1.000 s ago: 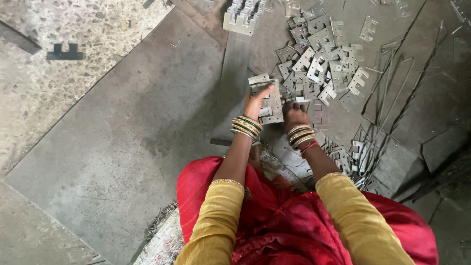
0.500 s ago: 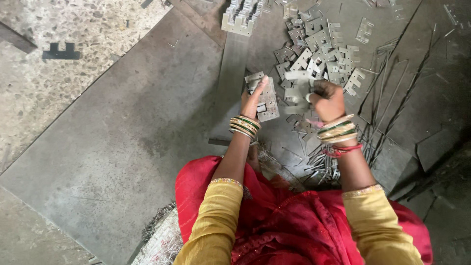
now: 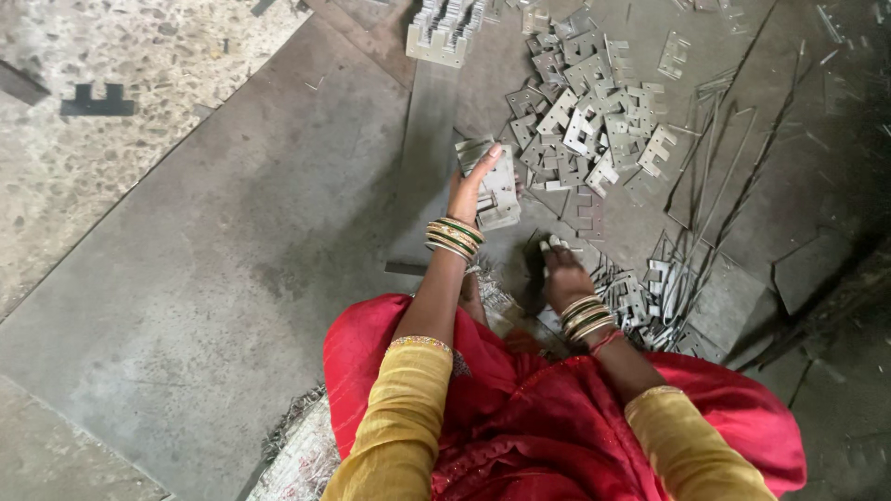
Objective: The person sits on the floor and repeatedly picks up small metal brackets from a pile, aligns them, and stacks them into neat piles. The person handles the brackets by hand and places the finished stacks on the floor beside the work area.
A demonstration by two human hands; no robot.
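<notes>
Mustard-yellow sleeves with embroidered cuffs, red draped garment, stacked gold and green bangles on both wrists.

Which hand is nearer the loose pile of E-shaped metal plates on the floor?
Left. The left hand holds a stack of plates right beside the loose pile, at its near edge. The right hand is lower, close to the body, clearly short of the pile.

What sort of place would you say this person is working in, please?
Probably a small metal-stamping workshop floor: a heap of notched metal plates, thin metal strips lying nearby, and a stack of the plates held by the left hand.
</notes>
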